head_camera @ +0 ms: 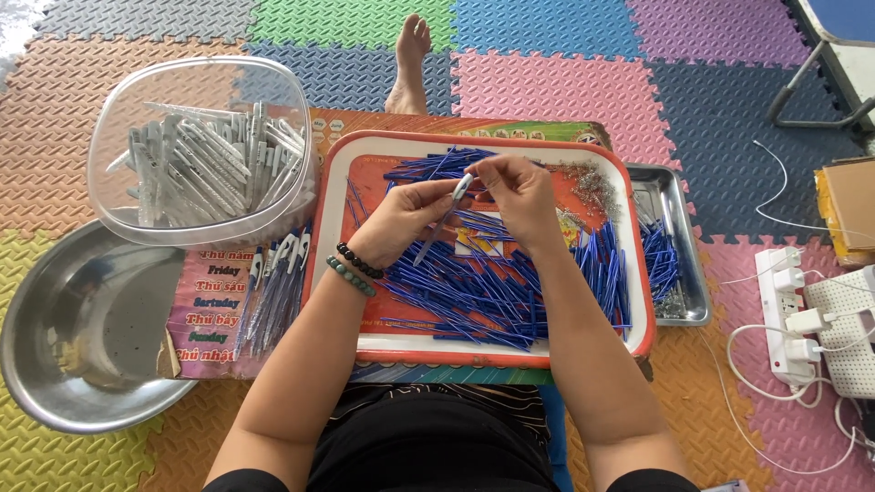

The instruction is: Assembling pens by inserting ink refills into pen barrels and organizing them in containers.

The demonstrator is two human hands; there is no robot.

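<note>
Both hands meet over the far half of an orange-rimmed tray that sits on the foam floor mats. The left hand is curled, its thumb and fingers pinching a slim blue pen refill that slants down toward the wrist; a pale grey pen cap sits at its upper end, right where the hands touch. The right hand is pressed together at the fingertips, pinching at that cap from the other side. Two bead bracelets — one black, one green — ring the left wrist.

Under the hands the tray holds a thick scatter of blue refills, with a small heap of tiny silvery metal parts in the far right corner. A steel tray just to the right carries more blue refills. On the left stands a clear plastic tub full of grey caps, a row of finished pens lying on printed cardboard beside it, and a large steel basin nearer. A white power strip lies well off to the right.
</note>
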